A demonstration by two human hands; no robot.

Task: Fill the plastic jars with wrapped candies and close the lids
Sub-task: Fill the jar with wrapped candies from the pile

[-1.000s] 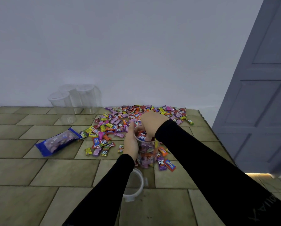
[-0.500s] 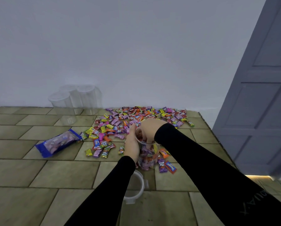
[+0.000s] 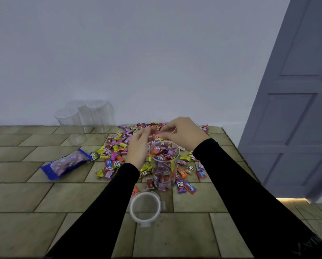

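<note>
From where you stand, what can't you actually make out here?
- Right hand, head view: its fingertips blur over the candy pile, so whether they pinch a candy is unclear.
- Left hand: palm faces away, its hold unclear.
- Empty jars: clear plastic fades into the wall, so their count is uncertain.
- Blue bag: label too small to read.

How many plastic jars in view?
4: one jar nearly full of candies between the hands, three empty jars by the wall, front, middle, right. More could be hidden behind these.

Both arms extended; left grip (image 3: 138,146) loosely curled, right grip (image 3: 180,134) fingers pinched.
</note>
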